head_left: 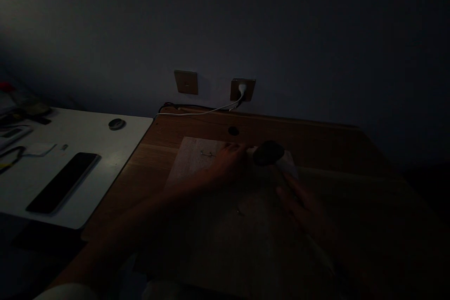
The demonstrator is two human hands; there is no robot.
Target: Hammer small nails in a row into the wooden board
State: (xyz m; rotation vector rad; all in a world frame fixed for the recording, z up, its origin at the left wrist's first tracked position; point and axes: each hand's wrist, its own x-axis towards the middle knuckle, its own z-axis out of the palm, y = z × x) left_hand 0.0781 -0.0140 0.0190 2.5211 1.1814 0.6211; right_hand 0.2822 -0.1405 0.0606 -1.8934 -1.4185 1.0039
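Gripping mallet [269, 153] over wooden board [188, 161] with right hand [307, 208]; cannot tell the grip of left hand [230, 160] near board's far edge.

White table [101, 150]: dark slab [63, 183], probably a phone | round object [116, 124] | wall socket [235, 86]: white plug [242, 89] inserted

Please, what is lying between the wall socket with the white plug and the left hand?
In the head view, cables and, nearer to the left hand, a dark round spot, perhaps a hole, in the wooden table.
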